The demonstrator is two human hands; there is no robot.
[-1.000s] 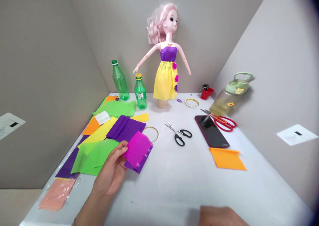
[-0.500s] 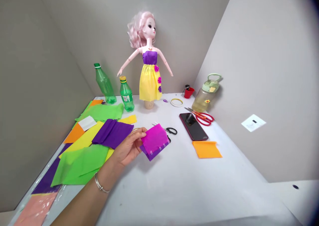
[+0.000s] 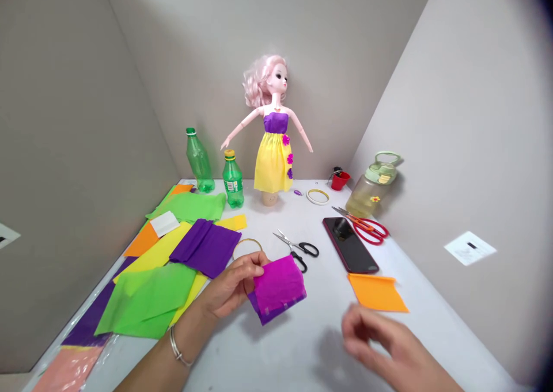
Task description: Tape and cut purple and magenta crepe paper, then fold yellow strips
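My left hand (image 3: pixel 237 282) pinches the upper left corner of a magenta sheet (image 3: pixel 280 285), thin like crepe paper or cloth. A purple layer (image 3: pixel 276 313) shows beneath its lower edge. Both are held above the white table. At the lower right, my right hand (image 3: pixel 380 340) hovers with loosely curled fingers and nothing visible in them. Black-handled scissors (image 3: pixel 298 248) lie spread just behind the sheet, and a gold bangle (image 3: pixel 247 242) is partly hidden by my left hand. Beyond my right hand lies an orange sheet (image 3: pixel 378 293).
A pink-haired doll (image 3: pixel 273 162) in a purple and yellow dress stands at the back. Green bottles (image 3: pixel 234 183) stand left of it, above piled coloured sheets (image 3: pixel 147 300). A phone (image 3: pixel 349 245), red-handled scissors (image 3: pixel 371 231) and a water bottle (image 3: pixel 371 190) are on the right.
My right hand has come into view from the lower right. The view has shifted, so everything sits lower and mostly further right. My left hand keeps its hold on the magenta sheet.
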